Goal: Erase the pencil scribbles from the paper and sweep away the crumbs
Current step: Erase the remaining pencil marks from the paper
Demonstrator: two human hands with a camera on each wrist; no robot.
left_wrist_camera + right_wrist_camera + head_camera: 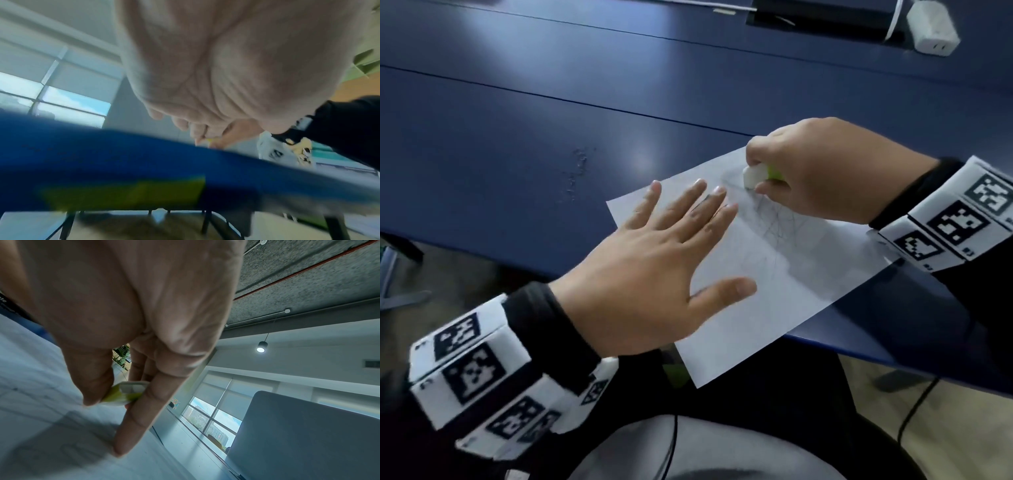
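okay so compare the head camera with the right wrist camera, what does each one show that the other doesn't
Only the head view shows the left hand pressed flat on the paper, the pencil scribbles, the blue table and a white charger.
Only the right wrist view shows the green sleeve's open back end, a window and a ceiling lamp.
Both show the right hand pinching the eraser, which the head view shows with its white tip on the paper.

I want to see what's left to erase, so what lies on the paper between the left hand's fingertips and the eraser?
In the head view, only paper with faint pencil scribbles separates the left hand from the eraser.
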